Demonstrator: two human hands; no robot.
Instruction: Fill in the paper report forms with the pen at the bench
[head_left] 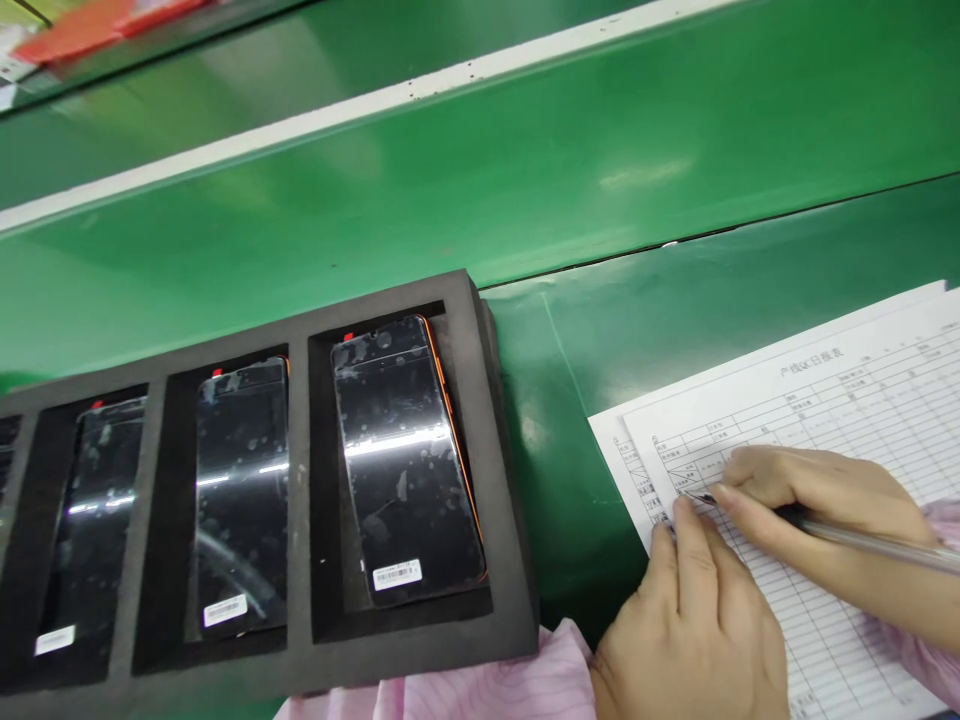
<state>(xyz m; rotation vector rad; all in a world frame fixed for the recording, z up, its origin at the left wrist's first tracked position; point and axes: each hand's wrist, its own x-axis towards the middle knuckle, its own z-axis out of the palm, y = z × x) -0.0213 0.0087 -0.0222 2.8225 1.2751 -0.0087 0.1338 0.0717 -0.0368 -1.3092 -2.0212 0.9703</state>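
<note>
My right hand (pixel 817 505) grips a slim pen (pixel 874 538), its tip on the upper left part of a printed table form (pixel 817 395). My left hand (pixel 701 625) lies flat on the left edge of that form, fingers stretched out, close beside the pen tip. Under the form, another printed sheet (pixel 619 455) sticks out at the left. To the left of my hands is a dark foam tray (pixel 299 500) with phones in its slots. The nearest phone (pixel 405 470) has an orange side edge, a filmed screen and a white barcode label.
More phones, one in the middle slot (pixel 241 500) and one farther left (pixel 101 520), lie in the tray. Behind runs a green surface (pixel 525 170) with a pale strip (pixel 450 75) along it. Red items (pixel 97 35) are blurred at the top left.
</note>
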